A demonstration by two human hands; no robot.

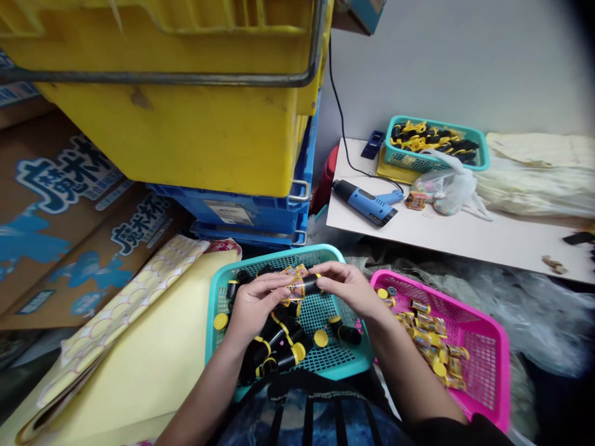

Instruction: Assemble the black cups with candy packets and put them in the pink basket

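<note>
Over the teal basket (pixel 218 291), my left hand (pixel 253 303) and right hand (pixel 346 285) pinch a black tube (pixel 310 284), pressing on its printed label (pixel 294 286). Labelled tubes (pixel 434 347) fill the pink basket (pixel 493 347); by my count about a dozen bare tubes (pixel 274 350) remain.

A cramped packing workshop here: stacked yellow crates (pixel 186 124) upper left, printed cartons (pixel 69 210) at left, a heat gun (pixel 367 201) on the board (pixel 465 235) at right.
</note>
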